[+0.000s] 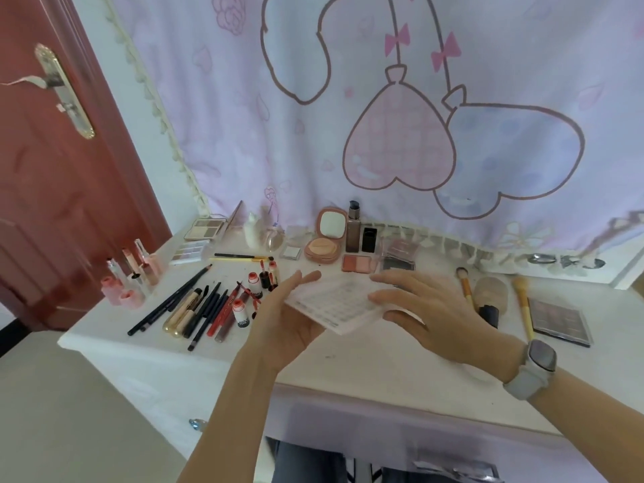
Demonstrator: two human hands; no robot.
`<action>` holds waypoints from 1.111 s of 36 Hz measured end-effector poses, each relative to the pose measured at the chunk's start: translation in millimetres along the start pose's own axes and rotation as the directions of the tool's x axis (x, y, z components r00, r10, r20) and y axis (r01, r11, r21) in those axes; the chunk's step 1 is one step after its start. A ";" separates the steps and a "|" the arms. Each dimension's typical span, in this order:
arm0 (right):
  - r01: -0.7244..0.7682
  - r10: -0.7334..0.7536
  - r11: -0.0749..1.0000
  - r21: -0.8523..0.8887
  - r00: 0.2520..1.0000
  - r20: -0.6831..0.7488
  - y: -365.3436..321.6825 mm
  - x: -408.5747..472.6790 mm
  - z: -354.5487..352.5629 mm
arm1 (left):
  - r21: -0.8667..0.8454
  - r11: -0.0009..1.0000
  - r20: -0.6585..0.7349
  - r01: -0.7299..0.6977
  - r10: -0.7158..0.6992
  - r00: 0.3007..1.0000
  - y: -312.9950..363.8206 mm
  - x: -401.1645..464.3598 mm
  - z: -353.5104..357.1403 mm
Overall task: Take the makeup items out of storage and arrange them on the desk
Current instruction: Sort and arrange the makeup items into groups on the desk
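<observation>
We are observing a clear gridded case [336,301] being held just above the white worktop [366,360]. The left hand [289,315] is cradling its left edge from beneath, fingers straight and spread. The right hand [428,312] is resting flat across its right side, fingers extended. Pencils [195,308] are lying leftward; a compact [322,249] is standing open behind.

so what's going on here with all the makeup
A person is laying makeup out on a white desk. Both hands hold a flat pale palette just above the desk's middle: the left hand supports it from below, the right hand rests fingers on its top edge. Pencils and liners lie to the left, brushes and a dark palette to the right.
</observation>
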State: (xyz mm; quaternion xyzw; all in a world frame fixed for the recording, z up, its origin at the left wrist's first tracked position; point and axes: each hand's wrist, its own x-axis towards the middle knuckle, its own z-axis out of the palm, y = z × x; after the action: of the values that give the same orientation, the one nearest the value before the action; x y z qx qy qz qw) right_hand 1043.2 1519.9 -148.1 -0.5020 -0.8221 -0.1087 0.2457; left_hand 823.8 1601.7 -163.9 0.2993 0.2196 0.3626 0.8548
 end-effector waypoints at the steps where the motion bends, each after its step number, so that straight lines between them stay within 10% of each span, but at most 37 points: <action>1: -0.024 0.023 0.999 0.039 0.999 0.023 -1.7 2.0 0.1 | -0.039 0.999 0.039 -0.018 0.019 0.999 -3.5 0.1 -1.1; 23: 0.136 -0.116 0.985 -0.106 0.977 0.176 -20.3 30.1 7.8 | 0.037 0.998 0.029 0.057 -0.058 0.998 -18.6 18.3 -19.7; 40: -0.311 0.331 0.940 -0.140 0.931 0.153 -11.4 46.2 3.6 | -0.055 0.998 -0.083 0.029 -0.034 0.996 -21.8 16.6 -13.3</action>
State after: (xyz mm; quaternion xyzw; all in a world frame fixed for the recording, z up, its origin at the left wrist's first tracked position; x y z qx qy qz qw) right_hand 1014.8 1551.7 -126.6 -0.6504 -0.7397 -0.0691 0.1582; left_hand 837.2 1606.6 -190.8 0.2572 0.2500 0.3672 0.8582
